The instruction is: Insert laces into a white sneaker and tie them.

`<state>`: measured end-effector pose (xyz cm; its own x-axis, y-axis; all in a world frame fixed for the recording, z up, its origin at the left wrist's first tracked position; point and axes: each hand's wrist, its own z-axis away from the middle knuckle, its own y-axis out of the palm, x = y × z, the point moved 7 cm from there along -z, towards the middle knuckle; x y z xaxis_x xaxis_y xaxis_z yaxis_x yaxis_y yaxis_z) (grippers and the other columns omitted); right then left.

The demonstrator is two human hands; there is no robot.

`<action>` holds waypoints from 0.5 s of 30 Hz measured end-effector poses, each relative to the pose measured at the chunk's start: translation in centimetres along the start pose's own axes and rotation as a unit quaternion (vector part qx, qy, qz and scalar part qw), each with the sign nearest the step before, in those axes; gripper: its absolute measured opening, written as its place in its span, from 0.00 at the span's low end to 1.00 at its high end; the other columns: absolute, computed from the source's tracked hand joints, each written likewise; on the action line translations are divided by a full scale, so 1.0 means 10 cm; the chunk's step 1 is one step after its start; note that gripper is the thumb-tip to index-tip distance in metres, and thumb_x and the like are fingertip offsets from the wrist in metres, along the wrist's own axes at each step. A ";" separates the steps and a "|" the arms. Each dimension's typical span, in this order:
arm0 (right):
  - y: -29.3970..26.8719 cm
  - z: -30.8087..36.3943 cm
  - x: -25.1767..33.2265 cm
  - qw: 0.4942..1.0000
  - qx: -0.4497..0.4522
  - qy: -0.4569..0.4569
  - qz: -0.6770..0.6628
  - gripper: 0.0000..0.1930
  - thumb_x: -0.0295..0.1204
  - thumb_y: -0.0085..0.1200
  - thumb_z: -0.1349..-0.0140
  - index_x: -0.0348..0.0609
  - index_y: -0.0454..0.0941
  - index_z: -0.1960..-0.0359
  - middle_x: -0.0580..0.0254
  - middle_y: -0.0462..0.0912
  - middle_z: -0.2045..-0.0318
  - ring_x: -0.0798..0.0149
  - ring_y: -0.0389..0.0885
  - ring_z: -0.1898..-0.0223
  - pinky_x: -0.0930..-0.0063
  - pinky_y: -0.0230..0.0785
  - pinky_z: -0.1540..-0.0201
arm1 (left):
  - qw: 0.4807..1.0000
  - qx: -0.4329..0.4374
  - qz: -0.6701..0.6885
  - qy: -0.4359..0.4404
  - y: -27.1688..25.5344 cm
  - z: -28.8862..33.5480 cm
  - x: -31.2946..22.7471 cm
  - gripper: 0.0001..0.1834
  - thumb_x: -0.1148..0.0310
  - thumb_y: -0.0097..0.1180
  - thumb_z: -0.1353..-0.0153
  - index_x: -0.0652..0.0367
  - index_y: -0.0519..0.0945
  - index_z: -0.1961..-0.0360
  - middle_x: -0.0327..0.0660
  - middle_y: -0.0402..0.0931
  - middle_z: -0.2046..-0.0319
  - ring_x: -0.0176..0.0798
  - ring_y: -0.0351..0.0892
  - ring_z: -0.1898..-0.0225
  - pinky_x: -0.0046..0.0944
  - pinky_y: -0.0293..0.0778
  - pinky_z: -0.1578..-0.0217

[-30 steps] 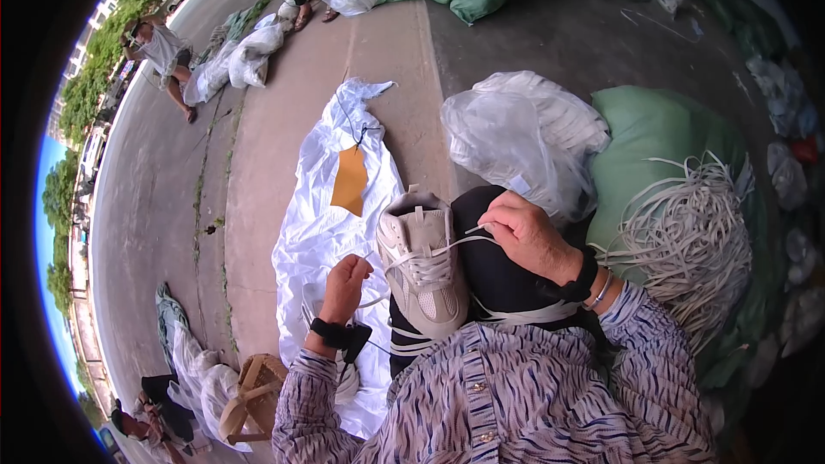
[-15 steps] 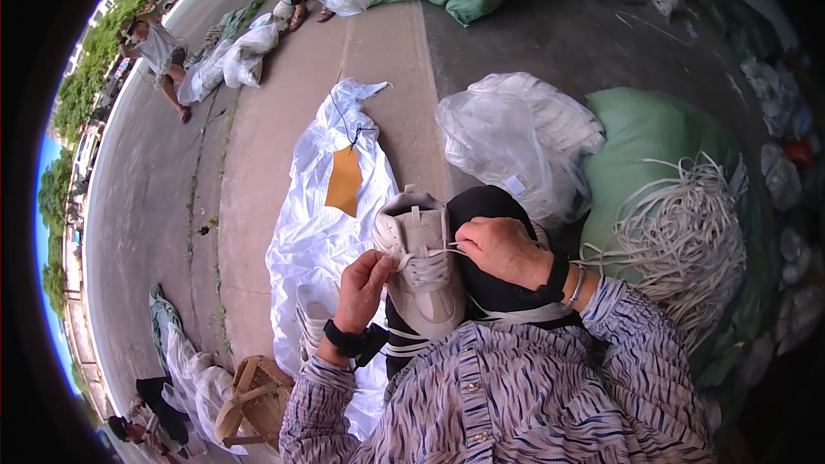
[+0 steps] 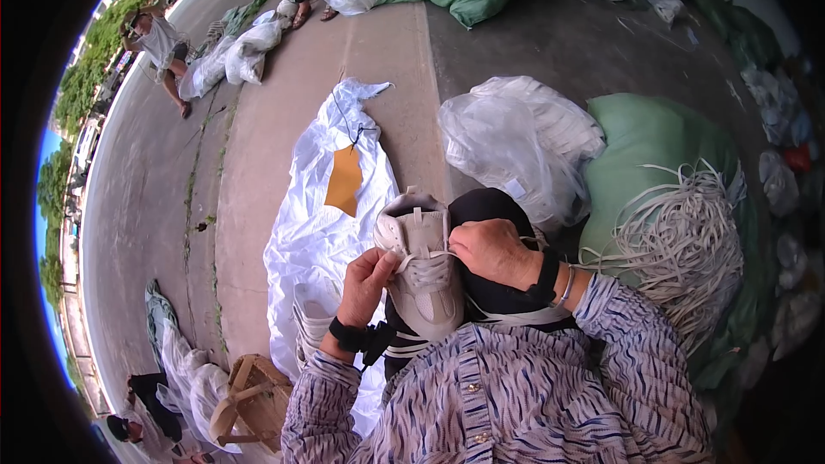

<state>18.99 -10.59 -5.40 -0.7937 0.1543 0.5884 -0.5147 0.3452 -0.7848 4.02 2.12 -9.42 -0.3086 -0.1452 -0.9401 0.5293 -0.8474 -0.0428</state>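
Note:
A beige-grey sneaker (image 3: 424, 288) rests on my lap, its opening facing away from me and its toe toward my body. Pale laces (image 3: 427, 268) cross its lower eyelets. My left hand (image 3: 368, 279) is closed in a pinch on a lace at the shoe's left side. At the right edge of the shoe, my right hand (image 3: 494, 251) is also closed, its fingertips gripping lace by the eyelets. A large bundle of loose off-white laces (image 3: 679, 236) lies to my right over a green sack.
A white sheet (image 3: 296, 206) bearing an orange-brown piece (image 3: 345, 180) spreads at the left, with another pale shoe (image 3: 314, 314) beside my left wrist. Beyond my right hand sit a clear plastic bag (image 3: 520, 137) and the green sack (image 3: 662, 133). A wooden stool (image 3: 258, 404) stands lower left; people sit farther off.
My right hand has shifted slightly left, closer to the shoe, and the lace stretch beside it looks shorter. My left hand stays pinched at the left edge.

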 end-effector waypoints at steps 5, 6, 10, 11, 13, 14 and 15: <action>0.04 -0.04 -0.01 0.997 0.061 0.003 -0.055 0.06 0.28 0.50 0.46 0.40 0.76 0.76 0.52 0.79 0.74 0.51 0.79 0.72 0.61 0.71 0.67 | 1.000 -0.019 0.003 0.007 -0.03 0.01 0.01 0.14 0.59 0.51 0.36 0.58 0.77 0.72 0.28 0.71 0.77 0.23 0.64 0.75 0.25 0.62 0.72; 0.06 -0.04 -0.02 0.997 0.070 0.009 -0.038 0.06 0.27 0.49 0.46 0.40 0.76 0.76 0.52 0.79 0.73 0.51 0.79 0.71 0.61 0.71 0.66 | 1.000 -0.019 -0.002 0.010 -0.02 0.01 0.02 0.13 0.60 0.51 0.37 0.58 0.77 0.72 0.28 0.70 0.77 0.23 0.64 0.75 0.25 0.61 0.72; 0.06 0.01 0.00 0.996 0.087 0.001 -0.019 0.04 0.25 0.49 0.49 0.40 0.76 0.77 0.52 0.77 0.76 0.50 0.79 0.71 0.60 0.72 0.65 | 0.999 -0.037 0.009 0.036 0.00 0.00 0.00 0.13 0.63 0.53 0.38 0.63 0.76 0.75 0.28 0.70 0.80 0.22 0.62 0.76 0.24 0.60 0.74; 0.03 0.01 0.03 0.997 0.073 -0.025 0.003 0.04 0.25 0.50 0.51 0.41 0.76 0.78 0.53 0.76 0.75 0.52 0.79 0.71 0.61 0.71 0.66 | 0.997 -0.053 -0.023 0.044 -0.01 0.00 -0.02 0.13 0.65 0.53 0.38 0.62 0.75 0.76 0.28 0.69 0.80 0.22 0.62 0.77 0.24 0.60 0.75; -0.05 0.01 0.12 0.991 0.036 -0.100 0.078 0.03 0.28 0.51 0.52 0.44 0.76 0.78 0.57 0.72 0.72 0.57 0.77 0.70 0.65 0.69 0.67 | 0.992 -0.065 -0.093 0.060 0.03 -0.01 -0.12 0.12 0.68 0.53 0.38 0.63 0.73 0.78 0.29 0.68 0.81 0.22 0.61 0.77 0.25 0.59 0.76; -0.03 0.01 0.16 0.981 0.057 -0.134 0.131 0.03 0.30 0.53 0.52 0.46 0.75 0.78 0.60 0.70 0.70 0.60 0.75 0.68 0.68 0.66 0.68 | 0.991 -0.047 -0.097 0.074 0.07 -0.02 -0.20 0.13 0.68 0.52 0.38 0.63 0.72 0.78 0.30 0.68 0.81 0.22 0.61 0.77 0.26 0.60 0.77; -0.10 0.01 0.21 0.973 0.017 -0.172 0.152 0.03 0.30 0.51 0.52 0.47 0.75 0.78 0.61 0.70 0.69 0.62 0.73 0.65 0.70 0.65 0.68 | 0.978 -0.061 -0.164 0.117 0.10 -0.02 -0.32 0.12 0.68 0.55 0.40 0.63 0.72 0.78 0.35 0.69 0.81 0.30 0.64 0.79 0.31 0.62 0.77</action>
<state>17.82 -10.69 -3.42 -0.9698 -0.0757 0.2320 -0.2441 0.2997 -0.9223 5.69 1.84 -6.48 -0.2966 0.2563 -0.9200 0.5272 -0.7593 -0.3815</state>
